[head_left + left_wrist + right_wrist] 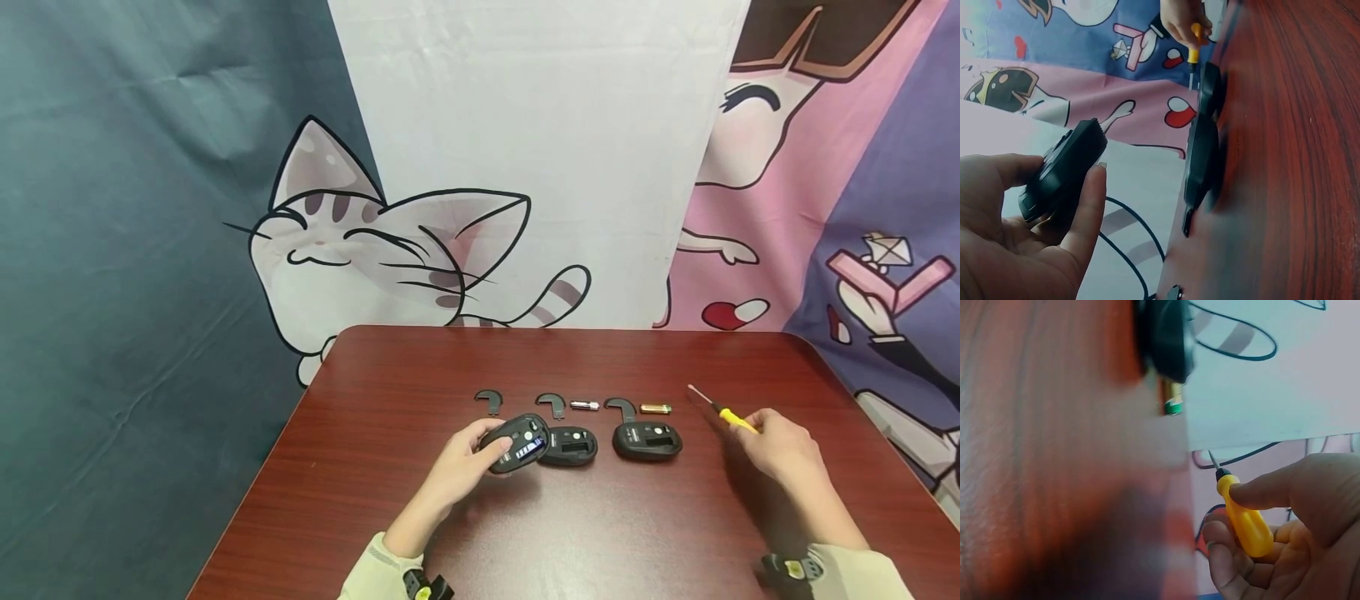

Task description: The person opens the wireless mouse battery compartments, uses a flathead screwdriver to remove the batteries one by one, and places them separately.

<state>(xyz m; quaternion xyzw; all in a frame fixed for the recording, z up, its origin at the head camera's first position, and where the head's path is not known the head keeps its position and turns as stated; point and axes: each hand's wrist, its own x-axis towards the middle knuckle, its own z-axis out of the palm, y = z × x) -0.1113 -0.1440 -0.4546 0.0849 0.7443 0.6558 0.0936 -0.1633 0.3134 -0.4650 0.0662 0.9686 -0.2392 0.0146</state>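
My left hand (467, 460) grips a black computer mouse (517, 443) above the table, its underside turned up and a battery showing in its slot. In the right hand (782, 450) is a screwdriver (735, 418) with a yellow handle, its tip pointing away to the left; the right wrist view shows thumb and fingers around the handle (1249, 525). Two more black mice lie upside down on the table: one (572, 447) just right of the held mouse, the other (647, 442) farther right. Their battery slots look dark.
Behind the mice lie three curved black covers, at left (490, 401), middle (552, 405) and right (621, 408). A silver battery (585, 406) and a gold battery (656, 409) lie among them. The brown table (360, 517) ends at a printed cloth backdrop (540, 167).
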